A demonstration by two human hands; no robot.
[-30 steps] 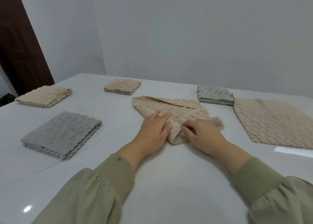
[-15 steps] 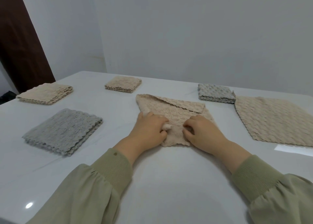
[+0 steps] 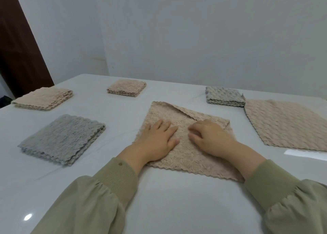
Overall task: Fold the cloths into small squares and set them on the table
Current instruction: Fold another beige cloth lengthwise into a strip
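A beige textured cloth lies spread in front of me on the white table, its far right corner folded over in a flap. My left hand rests flat on its left part with fingers straight. My right hand presses on the middle with fingers slightly bent. A second beige cloth lies unfolded at the right. Folded squares sit around: a grey one at the left, a beige one at far left, a beige one at the back, a grey one at back right.
A grey wall rises behind the table's far edge. A dark brown door or panel stands at the upper left. My green sleeves cover the near part of the table.
The bunched near part of the beige cloth has been pulled toward me and laid flat. Both hands went from pinching its edge to lying on top of it.
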